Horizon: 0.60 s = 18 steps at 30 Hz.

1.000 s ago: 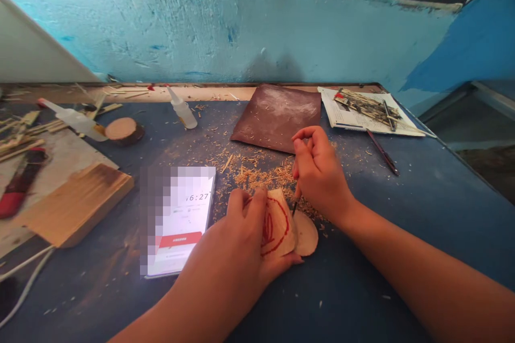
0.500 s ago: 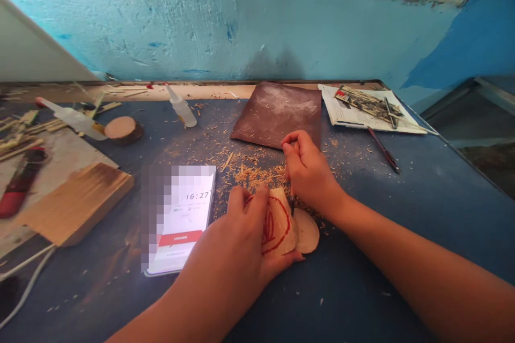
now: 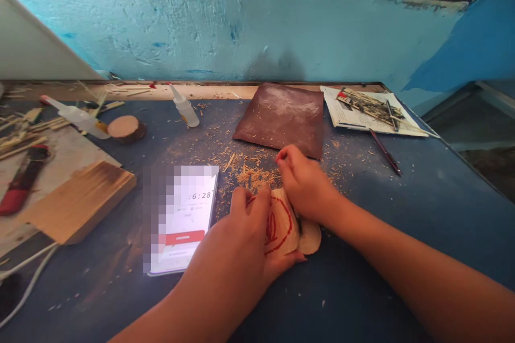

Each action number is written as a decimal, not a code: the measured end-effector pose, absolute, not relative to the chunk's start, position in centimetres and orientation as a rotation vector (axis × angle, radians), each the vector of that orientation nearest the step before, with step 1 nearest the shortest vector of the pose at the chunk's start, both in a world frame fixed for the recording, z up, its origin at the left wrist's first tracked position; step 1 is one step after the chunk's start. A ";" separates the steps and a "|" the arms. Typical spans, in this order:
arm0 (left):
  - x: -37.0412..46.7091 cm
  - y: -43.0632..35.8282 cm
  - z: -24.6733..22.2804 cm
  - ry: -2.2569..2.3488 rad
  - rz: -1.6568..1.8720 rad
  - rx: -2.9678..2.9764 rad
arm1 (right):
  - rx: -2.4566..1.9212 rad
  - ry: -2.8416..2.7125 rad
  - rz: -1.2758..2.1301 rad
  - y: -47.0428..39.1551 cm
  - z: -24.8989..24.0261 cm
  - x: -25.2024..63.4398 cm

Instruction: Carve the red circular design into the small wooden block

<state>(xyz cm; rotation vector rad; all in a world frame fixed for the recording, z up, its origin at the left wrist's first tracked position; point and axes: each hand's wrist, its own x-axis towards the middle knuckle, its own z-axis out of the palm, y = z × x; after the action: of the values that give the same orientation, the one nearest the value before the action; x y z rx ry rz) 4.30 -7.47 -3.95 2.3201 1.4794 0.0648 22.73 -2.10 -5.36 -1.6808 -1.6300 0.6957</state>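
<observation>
Underneath everything, a blue tabletop (image 3: 354,289). Lying toward its far edge, a dusty maroon sheet (image 3: 281,115), specked with wood crumbs. Off to the left, a wooden block (image 3: 80,201), well apart from the work and seemingly unused for now. Nearer, a lit phone (image 3: 193,220), partly masked. Just beside it, left hand (image 3: 251,230), grasping a flat wood piece (image 3: 285,217) low over the tabletop, fingers across the top, thumb along the near edge. Against the piece's right side, right hand (image 3: 303,185), clenched, most likely round a slim tool hidden by the fingers; cannot tell for certain. Partly covered there, a pale disc (image 3: 311,238); cannot tell whether under the piece or beside it. On the piece, a red circle (image 3: 290,223) with red marks inside: marking-out judged done, at least where visible. Left, by appearance: wood outside that line, corners included. Smallest, loose shavings (image 3: 255,176) just beyond the piece, suggesting plenty already cut; overall, judged part-way, not finished.
</observation>
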 end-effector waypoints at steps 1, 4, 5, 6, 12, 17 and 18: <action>4.3 -7.5 -3.9 1.482 0.058 2.315 | -1.672 -1.651 0.697 -2.4 -5.3 22.6; 4.2 -7.5 -3.6 1.497 0.045 2.306 | -1.647 -1.616 0.710 -3.0 -4.9 22.7; 4.2 -7.5 -3.5 1.500 0.041 2.306 | -1.638 -1.573 0.712 -3.1 -4.8 22.9; 4.2 -7.5 -3.5 1.500 0.040 2.307 | -1.625 -1.526 0.711 -3.0 -4.6 23.0; 4.3 -7.6 -3.9 1.512 0.059 2.322 | -1.523 -1.366 0.667 -2.3 -4.4 23.5; 4.2 -7.7 -4.0 1.510 0.063 2.323 | -1.509 -1.351 0.652 -1.9 -4.9 23.4; 4.2 -7.7 -4.0 1.510 0.065 2.325 | -1.517 -1.363 0.650 -1.8 -4.9 23.4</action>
<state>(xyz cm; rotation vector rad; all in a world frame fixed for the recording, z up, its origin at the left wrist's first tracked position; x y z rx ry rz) 4.21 -7.71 -4.04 2.3249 1.5095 0.0654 23.41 -1.80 -4.87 -1.5172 -1.3632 0.6496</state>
